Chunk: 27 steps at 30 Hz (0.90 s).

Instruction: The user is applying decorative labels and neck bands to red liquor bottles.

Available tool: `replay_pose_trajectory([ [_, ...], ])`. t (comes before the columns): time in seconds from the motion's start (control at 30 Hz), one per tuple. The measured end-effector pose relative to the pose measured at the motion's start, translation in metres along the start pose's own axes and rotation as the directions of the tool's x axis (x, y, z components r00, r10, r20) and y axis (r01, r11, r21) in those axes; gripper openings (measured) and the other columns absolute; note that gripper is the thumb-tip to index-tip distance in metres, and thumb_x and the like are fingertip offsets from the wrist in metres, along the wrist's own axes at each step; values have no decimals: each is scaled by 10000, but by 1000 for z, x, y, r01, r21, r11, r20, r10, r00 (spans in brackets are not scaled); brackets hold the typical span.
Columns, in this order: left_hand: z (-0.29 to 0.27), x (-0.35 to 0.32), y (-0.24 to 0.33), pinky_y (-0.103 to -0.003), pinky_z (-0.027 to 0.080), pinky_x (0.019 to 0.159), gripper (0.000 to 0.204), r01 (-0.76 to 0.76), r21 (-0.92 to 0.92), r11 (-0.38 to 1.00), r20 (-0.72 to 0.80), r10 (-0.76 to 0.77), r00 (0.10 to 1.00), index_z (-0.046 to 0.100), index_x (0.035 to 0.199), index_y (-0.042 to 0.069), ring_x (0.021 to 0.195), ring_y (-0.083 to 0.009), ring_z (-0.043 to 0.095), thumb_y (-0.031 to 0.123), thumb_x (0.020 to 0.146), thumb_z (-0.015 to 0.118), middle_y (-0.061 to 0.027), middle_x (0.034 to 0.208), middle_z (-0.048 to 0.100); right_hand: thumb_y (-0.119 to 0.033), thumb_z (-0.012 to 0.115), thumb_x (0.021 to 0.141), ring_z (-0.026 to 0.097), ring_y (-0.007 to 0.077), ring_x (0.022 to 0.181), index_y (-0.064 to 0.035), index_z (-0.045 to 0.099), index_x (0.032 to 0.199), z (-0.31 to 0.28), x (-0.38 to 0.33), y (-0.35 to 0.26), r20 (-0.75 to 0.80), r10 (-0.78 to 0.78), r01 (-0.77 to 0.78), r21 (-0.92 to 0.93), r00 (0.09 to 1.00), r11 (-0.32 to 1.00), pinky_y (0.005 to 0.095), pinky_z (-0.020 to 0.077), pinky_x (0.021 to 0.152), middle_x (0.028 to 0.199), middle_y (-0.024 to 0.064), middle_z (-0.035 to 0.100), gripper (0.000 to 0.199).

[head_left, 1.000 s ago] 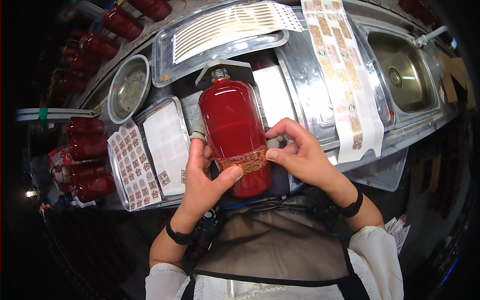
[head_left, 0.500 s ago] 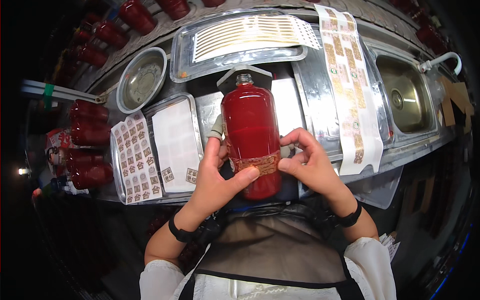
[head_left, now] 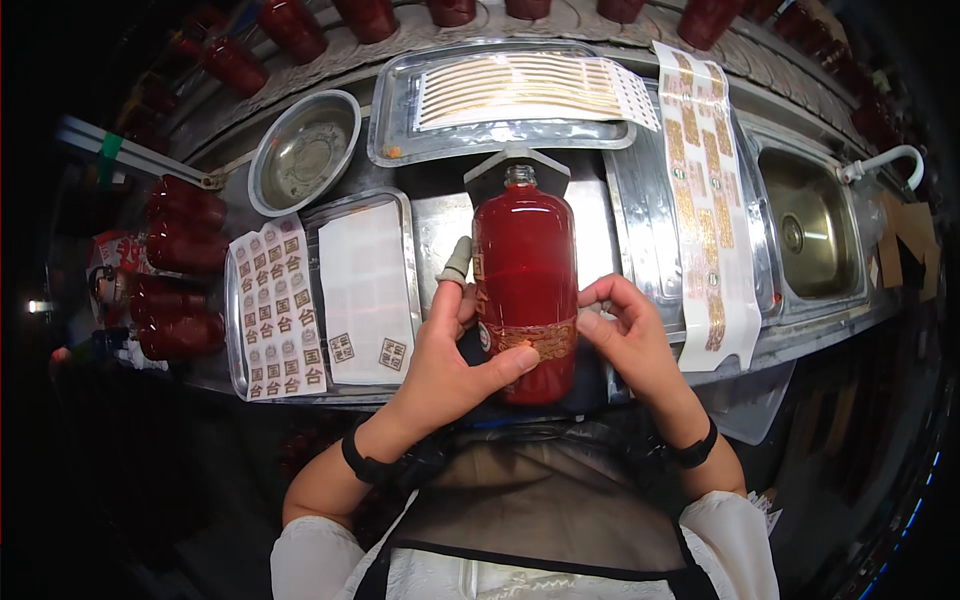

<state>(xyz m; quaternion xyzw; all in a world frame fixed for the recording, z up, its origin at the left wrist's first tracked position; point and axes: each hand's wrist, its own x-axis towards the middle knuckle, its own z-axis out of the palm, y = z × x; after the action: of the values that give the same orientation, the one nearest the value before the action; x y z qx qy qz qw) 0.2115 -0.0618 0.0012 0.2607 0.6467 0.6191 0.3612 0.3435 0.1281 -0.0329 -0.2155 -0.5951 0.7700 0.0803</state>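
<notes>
A glossy red bottle (head_left: pixel 525 250) with an uncapped clear threaded neck lies before me, its neck pointing away. A patterned red-and-gold label (head_left: pixel 535 340) wraps across its lower part. My left hand (head_left: pixel 450 375) holds the bottle's left side, the thumb pressed on the label and the fingers partly hidden behind. A grey cover sits on a raised fingertip of that hand. At the right edge of the label is my right hand (head_left: pixel 625 330), its thumb by the bottle's side and the index finger stretched apart above it; nothing shows between them. Gold marks run down the bottle's left side.
A grey angled rest (head_left: pixel 560 175) stands behind the bottle's neck. Left are a metal bowl (head_left: pixel 305 150), a sticker sheet (head_left: pixel 275 310) and white backing paper (head_left: pixel 365 290). Gold-striped strips (head_left: pixel 520 90) lie on the far tray. A label strip (head_left: pixel 710 210) lies right, beside the sink (head_left: pixel 810 225). Red bottles (head_left: pixel 185 245) surround the bench.
The whole view has shifted, with the bench lower and further right. My right thumb and finger have come off the label's end, which now lies against the bottle. My left thumb stays on the label.
</notes>
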Motion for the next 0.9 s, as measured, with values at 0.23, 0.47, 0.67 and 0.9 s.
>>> replay_pose_trajectory([
  [0.23,-13,-13,14,-399,242,1209,979,-49,-123,991,112,63,992,0,1585,-72,1456,-300,369,134,890,659,-242,1576,304,-70,667,883,627,95,883,-2,594,1112,-30,-17,-23,-254,101,-38,241,962,970,223,502,786,968,52,663,250],
  [0.47,-9,-20,20,-396,245,1211,841,-121,-51,991,20,122,992,61,1574,-104,1485,-313,334,145,929,539,-296,1581,311,-42,755,831,668,213,825,-4,623,1084,62,-15,-65,128,-595,548,-575,793,607,310,526,723,970,121,656,288],
  [0.67,2,-19,17,-385,284,1188,759,-127,5,992,-25,127,992,144,1540,-138,1447,-308,391,101,946,552,-310,1541,371,-85,732,892,617,130,796,5,586,1106,17,-35,-26,-237,-460,277,-541,856,794,280,503,681,912,84,647,274],
  [0.9,6,-2,24,-362,400,1100,662,-13,105,994,27,11,1000,323,1465,-66,1300,-236,538,185,945,647,-215,1408,538,-85,741,915,612,106,877,-12,580,1133,28,-41,-33,-343,-380,289,-287,859,913,241,502,752,1016,53,636,280],
])
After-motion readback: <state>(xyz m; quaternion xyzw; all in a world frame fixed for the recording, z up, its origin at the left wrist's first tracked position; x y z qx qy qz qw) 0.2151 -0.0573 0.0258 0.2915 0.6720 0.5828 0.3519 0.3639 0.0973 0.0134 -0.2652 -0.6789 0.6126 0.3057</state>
